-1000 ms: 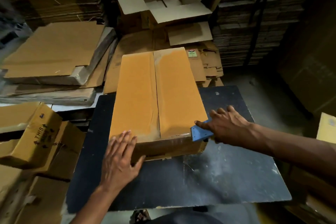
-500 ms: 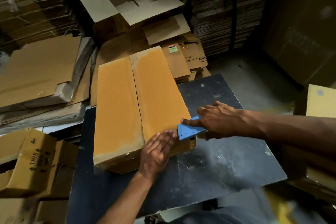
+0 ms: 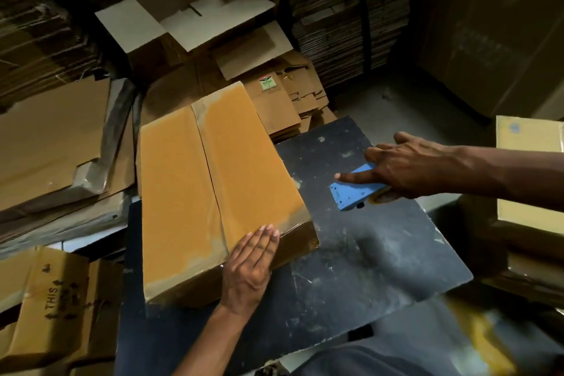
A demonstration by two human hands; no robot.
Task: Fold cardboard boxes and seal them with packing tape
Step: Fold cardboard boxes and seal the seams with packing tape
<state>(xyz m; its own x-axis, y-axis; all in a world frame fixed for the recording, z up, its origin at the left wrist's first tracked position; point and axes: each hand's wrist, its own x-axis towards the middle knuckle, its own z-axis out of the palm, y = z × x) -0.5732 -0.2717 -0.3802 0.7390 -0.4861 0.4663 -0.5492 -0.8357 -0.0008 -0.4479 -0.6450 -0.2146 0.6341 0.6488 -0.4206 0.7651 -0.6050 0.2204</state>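
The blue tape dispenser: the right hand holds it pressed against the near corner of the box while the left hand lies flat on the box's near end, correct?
Not quite. In the head view the blue tape dispenser is clear of the box, over the dark table to its right. The right hand does hold it, and the left hand does lie flat on the box's near end.

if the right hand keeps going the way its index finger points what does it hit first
Probably the box. The right hand, holding the blue tape dispenser, points left across the dark table toward the box's right edge; height above the table is unclear.
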